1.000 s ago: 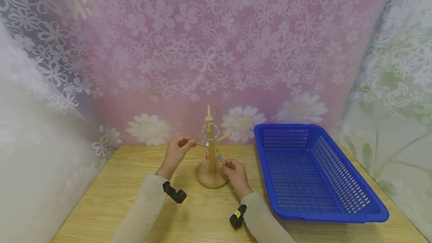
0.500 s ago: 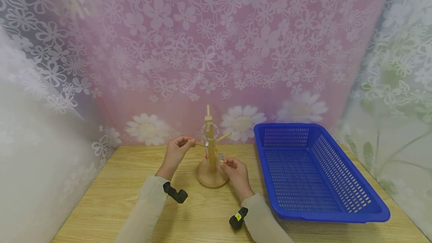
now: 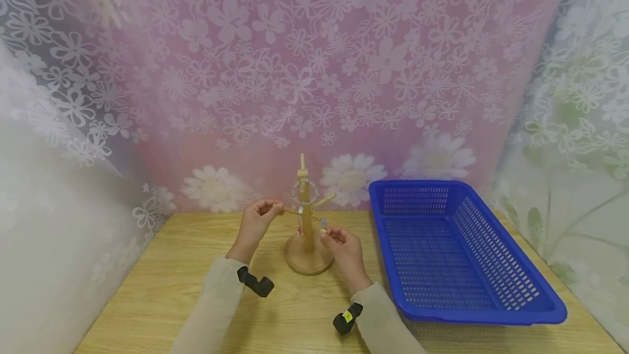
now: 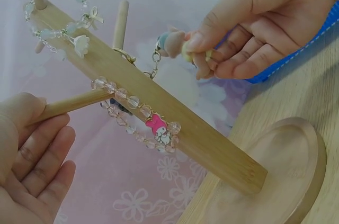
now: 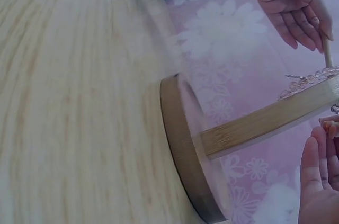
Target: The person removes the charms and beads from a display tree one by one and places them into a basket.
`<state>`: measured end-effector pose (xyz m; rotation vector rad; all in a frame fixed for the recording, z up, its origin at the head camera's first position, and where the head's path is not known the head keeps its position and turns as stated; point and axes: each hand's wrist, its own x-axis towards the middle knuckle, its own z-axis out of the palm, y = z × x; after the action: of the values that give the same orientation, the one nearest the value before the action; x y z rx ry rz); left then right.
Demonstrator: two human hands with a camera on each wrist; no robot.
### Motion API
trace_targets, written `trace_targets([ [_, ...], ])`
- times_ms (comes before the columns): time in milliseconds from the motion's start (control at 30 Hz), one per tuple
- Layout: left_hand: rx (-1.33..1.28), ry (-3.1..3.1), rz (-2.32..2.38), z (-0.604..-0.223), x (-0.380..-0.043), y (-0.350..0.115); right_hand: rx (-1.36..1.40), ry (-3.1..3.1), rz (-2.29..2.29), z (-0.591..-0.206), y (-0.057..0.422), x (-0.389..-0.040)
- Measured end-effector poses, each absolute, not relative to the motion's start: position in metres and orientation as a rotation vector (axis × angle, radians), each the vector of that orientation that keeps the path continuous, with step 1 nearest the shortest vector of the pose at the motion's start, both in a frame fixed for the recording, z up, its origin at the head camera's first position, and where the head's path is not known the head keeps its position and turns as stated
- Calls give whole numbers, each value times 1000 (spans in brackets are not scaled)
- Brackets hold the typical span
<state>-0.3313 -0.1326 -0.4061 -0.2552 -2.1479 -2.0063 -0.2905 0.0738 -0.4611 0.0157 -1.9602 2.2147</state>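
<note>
Charm (image 4: pixel 172 43) is up off the tabletop (image 3: pixel 295 316), just right of the stand (image 3: pixel 307 228). Going left to right on my feeds, I have the left hand (image 3: pixel 256 225), its grip pinching the end of a peg (image 4: pixel 79 103); a pink bracelet (image 4: pixel 158 126) hangs on that peg, a pale bracelet (image 4: pixel 52 34) near the stand's top. Next I see the right hand (image 3: pixel 346 251), its grip pinching the charm, whose chain (image 4: pixel 155 62) runs toward the stand; farther right, a blue basket (image 3: pixel 385 250).

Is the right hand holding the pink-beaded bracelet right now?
No: the right hand pinches a small figurine charm, while the pink-beaded bracelet hangs on the peg that the left hand pinches.
</note>
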Motion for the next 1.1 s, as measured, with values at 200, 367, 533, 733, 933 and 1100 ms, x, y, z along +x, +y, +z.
trace_targets([
  [200,-250,-2128,-2009,-407,-331,-130,11,-1930,2186,-454,74,-289],
  [367,-254,-2140,-1971,-406,-331,-130,23,-1913,2169,-451,75,-289],
  [533,-273,-2148,-1959,-406,-331,-129,-5,-1903,2163,-449,76,-288],
  [733,-265,-2149,-1964,-405,-331,-129,-4,-1857,2155,-444,76,-286],
  [933,-264,-2141,-1975,-406,-331,-130,2,-1793,2140,-440,74,-285],
  [1100,-262,-2139,-1972,-406,-332,-130,-5,-1747,2109,-438,73,-286],
])
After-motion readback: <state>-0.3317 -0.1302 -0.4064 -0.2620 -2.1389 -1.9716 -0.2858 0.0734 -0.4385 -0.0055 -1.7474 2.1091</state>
